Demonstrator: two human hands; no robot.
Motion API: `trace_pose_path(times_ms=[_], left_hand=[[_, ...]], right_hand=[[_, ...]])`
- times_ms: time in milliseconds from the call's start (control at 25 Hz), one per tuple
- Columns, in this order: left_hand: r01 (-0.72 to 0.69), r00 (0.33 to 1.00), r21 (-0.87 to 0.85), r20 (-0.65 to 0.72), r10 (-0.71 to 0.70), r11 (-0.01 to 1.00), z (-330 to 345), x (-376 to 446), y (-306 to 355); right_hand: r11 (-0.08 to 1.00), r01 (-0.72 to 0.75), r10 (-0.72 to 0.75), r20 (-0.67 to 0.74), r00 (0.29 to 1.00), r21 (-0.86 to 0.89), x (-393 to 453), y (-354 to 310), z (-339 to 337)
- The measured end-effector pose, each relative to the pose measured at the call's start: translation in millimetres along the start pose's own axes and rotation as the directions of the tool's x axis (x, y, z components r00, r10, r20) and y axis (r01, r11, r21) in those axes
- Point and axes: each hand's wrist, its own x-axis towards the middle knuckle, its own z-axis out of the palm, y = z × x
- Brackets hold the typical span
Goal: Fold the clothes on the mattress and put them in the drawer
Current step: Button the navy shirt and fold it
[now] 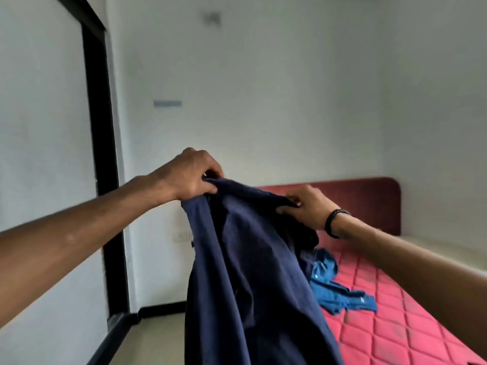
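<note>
No readable text, label or number anywhere; small white tag on blue garment (340,288) blurred

The dark blue garment (245,272) is soft, matt cloth with gentle folds. The lighter blue garment (334,288) is thin, crumpled cloth. The red mattress (390,330) is padded cloth stitched in diamonds. The wall (276,88) is smooth, matt paint. The bracelet (333,221) is dark beads.

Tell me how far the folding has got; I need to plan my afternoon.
Nothing folded shows, and no drawer is in view. The left hand and right hand each grip the top edge of a navy garment, held up unfolded. A crumpled blue garment waits on the red mattress.
</note>
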Motion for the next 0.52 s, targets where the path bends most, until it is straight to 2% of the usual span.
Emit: trace_pose_path(times_ms=[80,160,200,280,320,400,440,520], left_hand=[[0.116,0.974,0.024,-0.2,-0.109,0.993,-14.6,11.1,-16.3],[0.259,0.894,0.026,-0.384,-0.229,0.966,-27.3,18.8,-25.8],[0.318,0.857,0.015,-0.431,-0.281,0.948,-32.9,21.5,-29.4],[0.407,0.804,-0.045,-0.457,-0.381,0.912,-43.7,25.3,-35.8],[0.431,0.773,-0.112,-0.465,-0.431,0.895,-49.1,27.4,-37.1],[0.411,0.674,-0.366,-0.495,-0.549,0.835,-57.3,37.3,-33.0],[0.37,0.605,-0.516,-0.498,-0.622,0.773,-60.2,42.3,-28.3],[0.233,0.494,-0.762,-0.443,-0.748,0.604,-66.5,51.7,-14.1]], right_hand=[[1.0,0.011,-0.011,-0.038,0.999,0.004,14.6,-7.2,-31.0],[0.999,-0.036,0.034,-0.05,0.998,-0.037,26.8,-10.8,-56.0],[0.998,-0.061,0.059,-0.085,0.995,-0.02,31.6,-10.4,-68.0],[0.979,-0.08,0.122,-0.232,0.965,0.185,41.5,-11.4,-95.4],[0.953,-0.065,0.157,-0.3,0.941,0.295,47.4,-15.1,-112.0],[0.916,-0.076,0.213,-0.318,0.924,0.394,53.5,-30.0,-144.9],[0.923,-0.095,0.222,-0.316,0.923,0.372,55.7,-37.9,-157.8],[0.957,-0.072,0.191,-0.425,0.885,0.28,50.1,-56.2,-184.2]])
